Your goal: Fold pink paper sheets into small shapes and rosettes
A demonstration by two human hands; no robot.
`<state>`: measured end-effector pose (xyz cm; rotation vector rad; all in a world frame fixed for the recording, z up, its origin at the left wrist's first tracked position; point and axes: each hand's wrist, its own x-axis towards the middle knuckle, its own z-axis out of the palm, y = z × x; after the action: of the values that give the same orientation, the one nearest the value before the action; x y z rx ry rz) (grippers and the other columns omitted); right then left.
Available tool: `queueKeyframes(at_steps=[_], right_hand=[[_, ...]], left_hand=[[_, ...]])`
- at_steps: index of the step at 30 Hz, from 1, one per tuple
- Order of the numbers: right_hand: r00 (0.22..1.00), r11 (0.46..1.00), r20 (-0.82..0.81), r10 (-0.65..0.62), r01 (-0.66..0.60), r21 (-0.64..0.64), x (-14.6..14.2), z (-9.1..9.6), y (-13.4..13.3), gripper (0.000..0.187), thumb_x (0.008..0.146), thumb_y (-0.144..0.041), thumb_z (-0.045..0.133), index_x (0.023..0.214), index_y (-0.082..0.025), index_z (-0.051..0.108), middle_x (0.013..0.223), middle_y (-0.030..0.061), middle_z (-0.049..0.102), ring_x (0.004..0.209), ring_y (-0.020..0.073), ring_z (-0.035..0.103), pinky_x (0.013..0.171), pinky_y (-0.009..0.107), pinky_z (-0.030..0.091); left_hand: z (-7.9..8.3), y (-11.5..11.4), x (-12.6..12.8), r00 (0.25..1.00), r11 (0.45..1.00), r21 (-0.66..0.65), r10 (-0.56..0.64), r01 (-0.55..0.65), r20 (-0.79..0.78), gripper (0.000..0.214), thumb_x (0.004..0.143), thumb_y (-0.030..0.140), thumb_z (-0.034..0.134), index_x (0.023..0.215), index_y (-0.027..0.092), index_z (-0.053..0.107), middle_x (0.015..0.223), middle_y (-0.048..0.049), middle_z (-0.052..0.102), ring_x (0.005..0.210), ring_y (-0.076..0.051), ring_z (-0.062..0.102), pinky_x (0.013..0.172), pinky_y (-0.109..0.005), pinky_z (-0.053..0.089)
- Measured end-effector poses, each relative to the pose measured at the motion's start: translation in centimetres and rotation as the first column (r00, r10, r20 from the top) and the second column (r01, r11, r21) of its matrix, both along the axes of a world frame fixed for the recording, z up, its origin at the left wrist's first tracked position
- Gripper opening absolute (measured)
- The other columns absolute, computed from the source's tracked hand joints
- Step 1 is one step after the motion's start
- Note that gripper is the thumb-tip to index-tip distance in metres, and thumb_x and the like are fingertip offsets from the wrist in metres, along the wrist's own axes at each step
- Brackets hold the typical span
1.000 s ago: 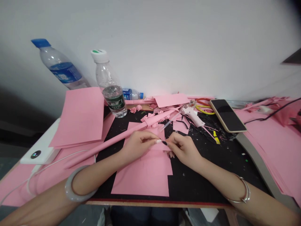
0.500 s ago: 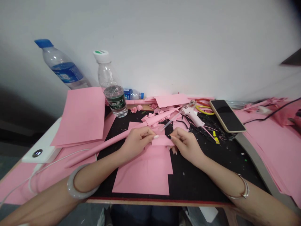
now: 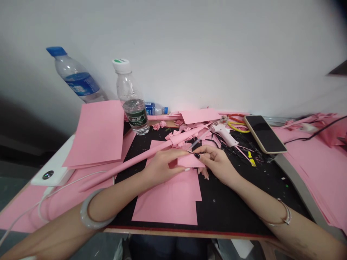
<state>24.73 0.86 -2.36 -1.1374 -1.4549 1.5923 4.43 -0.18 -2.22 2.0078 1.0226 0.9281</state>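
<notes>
Left hand [image 3: 162, 168] and right hand [image 3: 218, 164] pinch a light, limp pink paper strip [image 3: 191, 161] by its ends, its safest hold, at twelve o'clock from the pink sheet [image 3: 165, 204] on the black cutting mat [image 3: 227, 209]

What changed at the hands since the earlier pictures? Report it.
The left hand reached rightward along the pink paper strip, its fingertips now near the right hand at the top edge; neither let go. The glue gun and phone stayed put.

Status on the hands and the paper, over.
Left hand, right hand on pink paper strip. Rolled pink paper tube beside left hand.
</notes>
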Motion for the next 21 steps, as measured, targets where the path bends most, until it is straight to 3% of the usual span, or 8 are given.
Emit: queueKeyframes(at_steps=[3, 8, 14, 21], right_hand=[[0.998, 1.0, -0.062, 0.022, -0.021, 0.018, -0.01, -0.04, -0.08, 0.03, 0.08, -0.036, 0.06, 0.101, -0.015, 0.052, 0.051, -0.0029, 0.062, 0.033, 0.0093, 0.052, 0.033, 0.017, 0.041], [0.985, 0.995, -0.139, 0.102, -0.098, 0.033, 0.12, -0.35, 0.08, 0.045, 0.071, -0.024, 0.07, 0.109, -0.017, 0.048, 0.06, -0.003, 0.062, 0.044, 0.0099, 0.057, 0.041, 0.019, 0.046], [0.985, 0.993, -0.13, 0.112, -0.107, 0.05, 0.15, -0.45, -0.01, 0.043, 0.069, -0.013, 0.069, 0.107, -0.018, 0.05, 0.065, -0.0034, 0.062, 0.05, 0.0095, 0.06, 0.044, 0.018, 0.049], [0.981, 0.99, -0.143, 0.13, -0.122, 0.066, -0.03, -0.35, 0.09, 0.041, 0.072, -0.008, 0.063, 0.11, -0.018, 0.048, 0.066, -0.004, 0.061, 0.052, 0.0096, 0.062, 0.045, 0.018, 0.05]], left_hand=[[0.13, -0.02, 0.1, 1.0, 0.999, -0.03, 0.022, -0.022, 0.008, 0.039, 0.073, 0.017, 0.067, 0.112, 0.017, 0.062, 0.112, -0.0078, 0.066, 0.104, -0.02, 0.06, 0.091, -0.032, 0.046], [0.5, -0.16, 0.17, 0.992, 0.967, -0.249, 0.078, -0.051, 0.101, 0.038, 0.073, 0.024, 0.068, 0.11, 0.017, 0.063, 0.11, -0.0076, 0.066, 0.096, -0.02, 0.061, 0.079, -0.029, 0.051], [0.31, -0.02, 0.22, 0.967, 0.926, -0.378, 0.098, -0.002, 0.235, 0.037, 0.073, 0.023, 0.067, 0.109, 0.016, 0.062, 0.112, -0.0088, 0.064, 0.097, -0.021, 0.062, 0.084, -0.033, 0.05], [0.27, 0.07, 0.29, 0.95, 0.908, -0.418, 0.099, 0.036, 0.297, 0.036, 0.073, 0.022, 0.068, 0.108, 0.016, 0.062, 0.114, -0.009, 0.063, 0.1, -0.02, 0.061, 0.087, -0.033, 0.049]])
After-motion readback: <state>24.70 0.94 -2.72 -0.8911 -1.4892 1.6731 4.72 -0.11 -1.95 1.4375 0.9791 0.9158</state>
